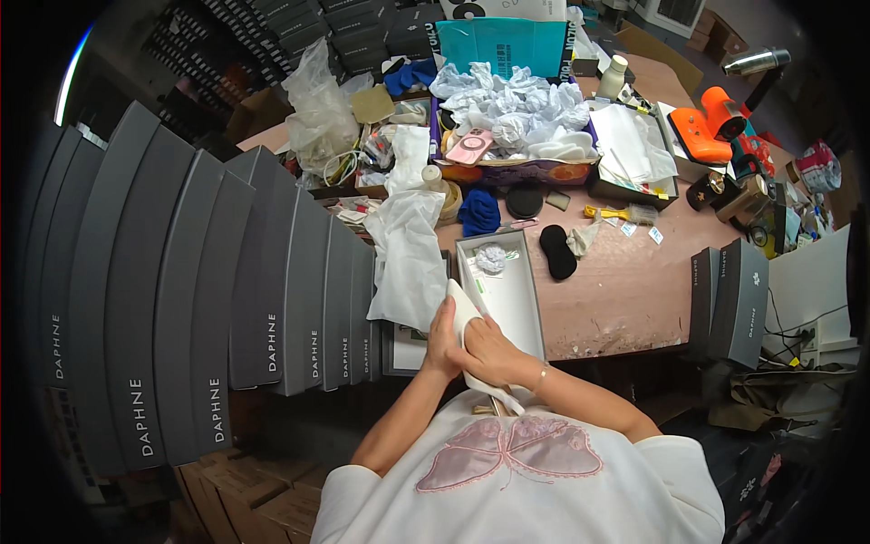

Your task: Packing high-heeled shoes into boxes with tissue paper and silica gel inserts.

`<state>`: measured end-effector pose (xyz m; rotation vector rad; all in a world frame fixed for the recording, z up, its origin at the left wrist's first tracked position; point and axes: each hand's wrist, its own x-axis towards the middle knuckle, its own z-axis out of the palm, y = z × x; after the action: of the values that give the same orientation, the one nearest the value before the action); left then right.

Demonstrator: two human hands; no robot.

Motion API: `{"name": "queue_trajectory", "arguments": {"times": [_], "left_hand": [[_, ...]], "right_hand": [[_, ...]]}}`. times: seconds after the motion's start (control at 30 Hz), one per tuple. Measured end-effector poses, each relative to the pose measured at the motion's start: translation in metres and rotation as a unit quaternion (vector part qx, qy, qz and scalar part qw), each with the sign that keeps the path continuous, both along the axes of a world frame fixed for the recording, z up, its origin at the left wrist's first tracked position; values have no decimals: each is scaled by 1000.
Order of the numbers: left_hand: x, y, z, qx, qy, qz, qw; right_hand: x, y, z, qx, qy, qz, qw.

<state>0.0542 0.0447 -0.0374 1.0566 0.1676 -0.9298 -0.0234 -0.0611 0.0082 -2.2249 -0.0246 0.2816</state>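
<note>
A pointed white shoe (461,306) is held close in front of my body, its toe up and away from me. My left hand (441,337) is closed around its left side. My right hand (492,352) grips it from the right, with the fingers bent at the shoe's opening and partly hidden. Just beyond the hands lies an open grey shoe box (526,295) with a white inside. It contains a crumpled paper ball (490,259) and a small printed card. White tissue paper (405,258) drapes over the box's left side.
Grey shoe boxes (263,272) stand in a long row at left; two more (729,299) stand at right. Behind are a carton of crumpled paper (512,104), a black oval pad (557,252), a yellow-handled brush (625,214), blue cloth (478,211) and an orange tool (702,136).
</note>
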Motion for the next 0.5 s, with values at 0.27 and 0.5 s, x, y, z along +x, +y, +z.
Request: {"name": "queue_trajectory", "arguments": {"times": [0.27, 0.5], "left_hand": [[-11, 12, 16, -16, -83, 6, 996], [-60, 21, 49, -23, 106, 21, 994]], "right_hand": [[-37, -46, 9, 249, 91, 40, 963], [92, -134, -146, -164, -70, -181, 967]]}}
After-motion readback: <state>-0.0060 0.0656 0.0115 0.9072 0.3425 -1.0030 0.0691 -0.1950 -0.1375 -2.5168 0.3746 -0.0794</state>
